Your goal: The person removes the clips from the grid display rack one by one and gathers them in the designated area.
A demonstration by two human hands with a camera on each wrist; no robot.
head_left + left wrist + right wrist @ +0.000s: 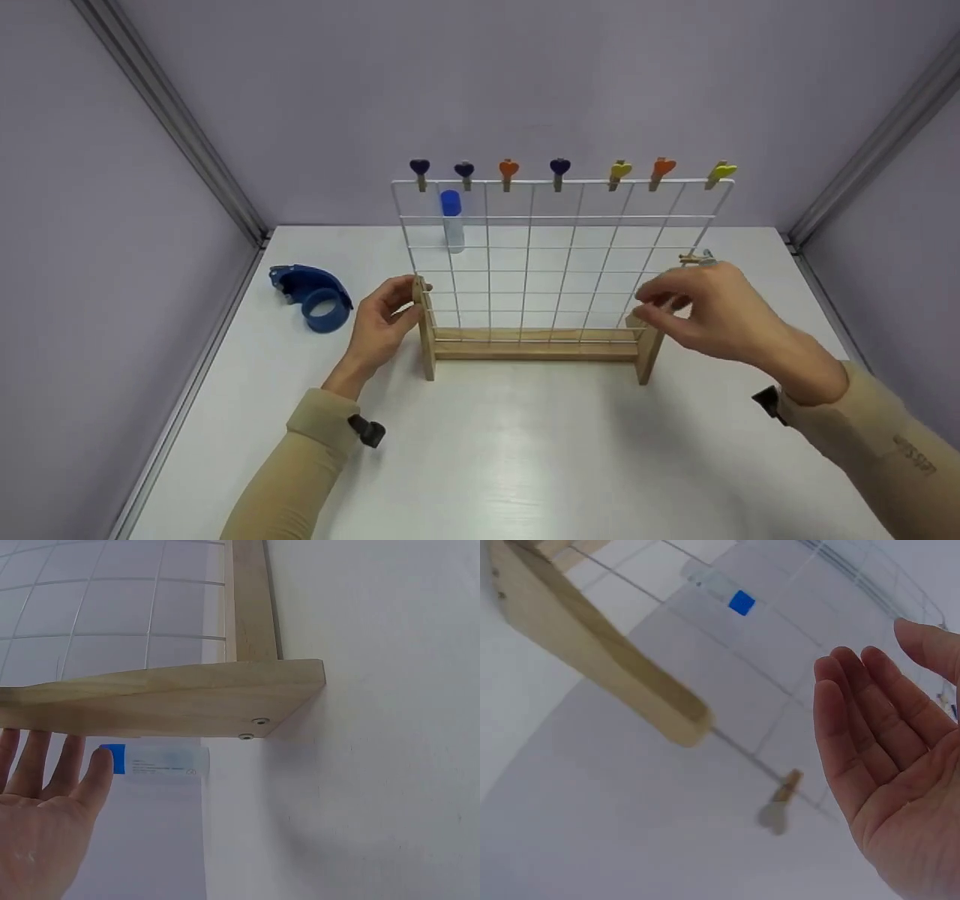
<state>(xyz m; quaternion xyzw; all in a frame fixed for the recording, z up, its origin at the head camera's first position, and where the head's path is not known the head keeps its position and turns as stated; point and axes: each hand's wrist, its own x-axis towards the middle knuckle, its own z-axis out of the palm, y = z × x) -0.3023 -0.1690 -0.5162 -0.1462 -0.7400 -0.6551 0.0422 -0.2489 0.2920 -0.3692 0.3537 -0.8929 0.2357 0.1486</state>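
A white wire grid stands upright in a wooden stand. Heart clothespins in purple, orange and yellow line its top wire. Another clothespin with a pale heart is clipped low on the grid's right side. My left hand is at the stand's left upright, its fingertips against the outer face. My right hand hovers by the right upright; its palm is bare, with fingers slightly bent and nothing between them.
A blue tape dispenser lies on the white table to the left. Behind the grid stands a clear bottle with a blue cap. Pale panels with metal edge rails enclose the table on the back and sides.
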